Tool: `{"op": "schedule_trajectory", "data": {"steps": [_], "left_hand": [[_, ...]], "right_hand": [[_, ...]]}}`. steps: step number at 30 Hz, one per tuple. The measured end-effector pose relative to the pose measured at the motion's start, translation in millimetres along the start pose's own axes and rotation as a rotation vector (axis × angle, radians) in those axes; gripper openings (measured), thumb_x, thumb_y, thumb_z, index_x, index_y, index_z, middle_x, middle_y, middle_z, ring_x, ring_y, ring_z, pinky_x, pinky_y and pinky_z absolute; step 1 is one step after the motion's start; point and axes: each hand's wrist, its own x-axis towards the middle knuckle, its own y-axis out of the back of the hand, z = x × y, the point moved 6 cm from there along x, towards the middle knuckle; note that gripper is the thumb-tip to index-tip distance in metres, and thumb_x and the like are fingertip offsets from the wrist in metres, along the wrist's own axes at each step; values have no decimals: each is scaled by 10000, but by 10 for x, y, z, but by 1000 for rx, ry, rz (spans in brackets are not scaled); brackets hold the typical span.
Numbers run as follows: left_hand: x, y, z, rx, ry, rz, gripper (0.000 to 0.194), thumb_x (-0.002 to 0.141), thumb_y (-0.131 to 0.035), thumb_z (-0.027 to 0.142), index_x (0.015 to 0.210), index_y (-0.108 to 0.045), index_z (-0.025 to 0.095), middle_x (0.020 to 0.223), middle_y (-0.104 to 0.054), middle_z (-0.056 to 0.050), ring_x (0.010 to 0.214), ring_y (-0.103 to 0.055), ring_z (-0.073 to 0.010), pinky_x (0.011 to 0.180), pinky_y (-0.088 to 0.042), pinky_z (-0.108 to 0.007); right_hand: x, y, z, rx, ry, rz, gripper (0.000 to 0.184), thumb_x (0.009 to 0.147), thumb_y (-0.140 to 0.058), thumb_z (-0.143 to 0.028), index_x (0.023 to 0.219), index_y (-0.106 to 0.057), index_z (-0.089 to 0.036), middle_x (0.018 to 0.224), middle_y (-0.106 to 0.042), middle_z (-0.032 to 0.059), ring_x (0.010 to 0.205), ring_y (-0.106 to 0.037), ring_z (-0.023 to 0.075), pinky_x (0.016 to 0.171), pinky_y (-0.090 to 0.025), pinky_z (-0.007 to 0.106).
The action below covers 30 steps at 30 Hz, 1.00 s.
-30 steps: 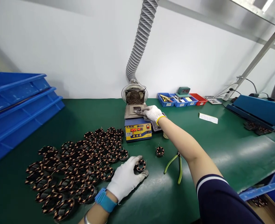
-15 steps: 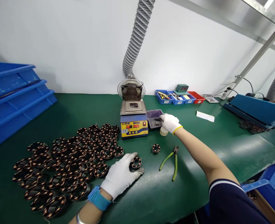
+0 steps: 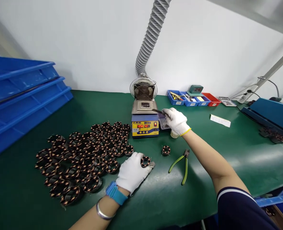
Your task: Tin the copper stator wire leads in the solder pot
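Nearest the machine, the right hand grips a dark tool, seemingly mid tool-work; the left hand holds a coil in front. Next calls for steadiness.

The white-gloved left hand sits at lower centre, back upward, curled into a grip; the left forearm slants up from the bottom edge; the white-gloved right hand, right of centre, pinches; the right forearm extends up-left from lower right.
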Motion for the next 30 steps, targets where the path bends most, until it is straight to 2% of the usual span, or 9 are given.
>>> {"op": "schedule_trajectory", "data": {"steps": [3, 5, 7, 10, 14, 17, 20, 25, 30], "left_hand": [[-2, 6, -45, -52, -11, 17, 404, 778, -555, 596, 933, -612, 227, 977, -656, -58, 886, -652, -256, 724, -473, -331], [-12, 41, -81, -155, -18, 57, 402, 771, -579, 588, 932, -611, 221, 988, -660, -55, 918, -647, -244, 768, -481, -325], [-30, 93, -114, -291, -22, 126, 417, 759, -603, 581, 940, -602, 206, 995, -661, -60, 938, -645, -232, 818, -488, -323], [-72, 159, -136, -483, -32, 230, 443, 740, -646, 546, 992, -576, 188, 996, -660, -64, 939, -649, -218, 853, -502, -320], [-132, 158, -86, -593, -78, 223, 449, 739, -661, 432, 1101, -543, 194, 1075, -658, -64, 995, -642, -215, 890, -512, -320], [-158, 135, -51, -606, -143, 219, 425, 745, -633, 352, 1135, -548, 207, 1123, -653, -54, 1042, -631, -210, 939, -505, -323], [-146, 113, -72, -596, -192, 289, 481, 725, -629, 333, 1181, -556, 199, 1205, -631, -68, 1107, -608, -232, 1007, -476, -357], [-63, 63, -200, -659, -85, 260, 606, 746, -602, 353, 1318, -490, 187, 1222, -643, -89, 1060, -636, -249, 950, -507, -376], [-27, 143, -185, -692, -32, 42, 237, 764, -581, 358, 875, -633, 155, 781, -689, -56, 737, -644, -209, 676, -523, -318]], "right_hand": [[140, -68, -438, -39, 272, -28, 421, 911, -371, -237, 1305, -519, -237, 1170, -582, 99, 1054, -533, 275, 891, -416, 374], [161, -85, -622, -29, 339, -37, 403, 894, -401, -203, 1264, -558, -183, 1150, -594, 120, 1086, -515, 293, 966, -373, 411], [66, -7, -694, 101, 289, 11, 402, 909, -416, -242, 1282, -544, -162, 1210, -578, 123, 1123, -510, 280, 1007, -358, 402], [-338, 125, -664, 452, 63, 1, 429, 924, -440, -375, 1320, -510, -227, 1283, -569, 66, 1142, -541, 224, 971, -425, 334], [-1062, -54, -803, 780, -135, -447, 501, 786, -637, -472, 1267, -565, -352, 1114, -680, -12, 987, -645, 218, 829, -526, 321], [-1314, -196, -987, 963, -120, -553, 449, 804, -629, -390, 1248, -591, -336, 1054, -700, -16, 931, -664, 195, 783, -546, 299], [-1301, -273, -1071, 1110, -94, -455, 432, 826, -600, -327, 1254, -590, -267, 1009, -707, 5, 864, -669, 171, 763, -549, 295], [-1233, -135, -1031, 904, -23, -66, 531, 751, -678, -354, 1259, -579, -231, 1152, -662, 54, 1032, -622, 235, 911, -501, 380], [-1239, -74, -1003, 881, 5, -23, 552, 759, -665, -367, 1285, -561, -238, 1174, -656, 48, 1068, -612, 221, 943, -486, 354]]}}
